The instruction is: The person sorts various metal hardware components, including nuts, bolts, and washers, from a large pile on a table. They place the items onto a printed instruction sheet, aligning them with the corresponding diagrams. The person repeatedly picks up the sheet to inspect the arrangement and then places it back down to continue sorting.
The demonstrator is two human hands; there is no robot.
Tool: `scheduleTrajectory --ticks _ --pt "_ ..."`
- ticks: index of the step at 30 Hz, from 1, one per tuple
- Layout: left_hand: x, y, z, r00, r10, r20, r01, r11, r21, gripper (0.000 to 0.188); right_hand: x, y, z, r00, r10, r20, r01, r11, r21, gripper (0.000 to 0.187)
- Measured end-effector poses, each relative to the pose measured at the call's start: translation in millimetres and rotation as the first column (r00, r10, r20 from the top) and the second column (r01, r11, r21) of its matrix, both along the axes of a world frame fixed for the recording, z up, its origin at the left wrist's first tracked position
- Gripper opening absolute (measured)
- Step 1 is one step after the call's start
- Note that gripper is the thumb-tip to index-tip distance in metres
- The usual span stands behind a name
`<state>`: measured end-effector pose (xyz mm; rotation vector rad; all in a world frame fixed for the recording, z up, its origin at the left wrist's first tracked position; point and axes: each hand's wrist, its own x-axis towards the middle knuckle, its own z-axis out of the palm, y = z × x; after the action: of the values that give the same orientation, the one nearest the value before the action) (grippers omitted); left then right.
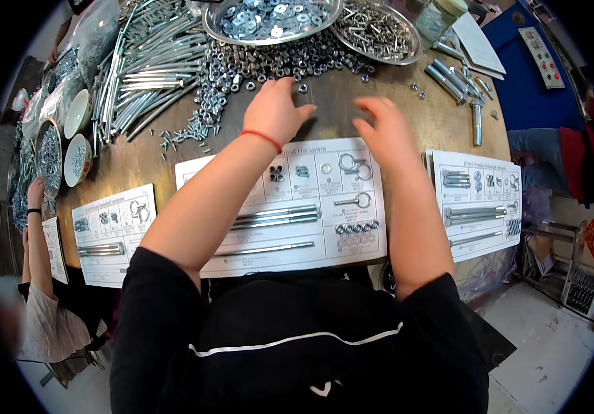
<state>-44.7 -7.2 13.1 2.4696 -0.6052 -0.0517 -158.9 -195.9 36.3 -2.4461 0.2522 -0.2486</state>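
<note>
My left hand [274,109], with a red cord at the wrist, reaches to the near edge of a heap of nuts [242,63]. Its thumb stands apart from the fingers, and a loose nut [302,88] lies just right of its fingertips. Over the bare tabletop to the right is my right hand [385,125], slightly blurred, thumb and fingers apart with nothing seen between them. Below both hands lies a printed hardware card [269,259] showing nuts, rings, bolts and rods. Another loose nut [364,78] lies beyond my right hand.
Long bolts [152,76] are piled at the back left. A steel bowl of washers [273,31] and a bowl of small screws [376,34] stand at the back. Thick bolts [448,81] lie right. More cards [479,207] flank mine. A co-worker's hand [35,192] touches a tray at left.
</note>
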Motion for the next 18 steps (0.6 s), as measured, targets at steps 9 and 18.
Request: scheduleTrajectory --ticks 9,18 --pt "35 -21 -22 0.995 0.054 -0.089 -0.054 0.999 -0.001 0.034 126 3 -49 0.999 0.036 -0.027 -0.042 0.971 -0.235 0.029" --pt "43 -28 -25 0.997 -0.074 0.004 0.073 0.997 0.035 0.028 116 1 -54 0.977 0.206 0.061 -0.185 0.951 -0.248 0.023"
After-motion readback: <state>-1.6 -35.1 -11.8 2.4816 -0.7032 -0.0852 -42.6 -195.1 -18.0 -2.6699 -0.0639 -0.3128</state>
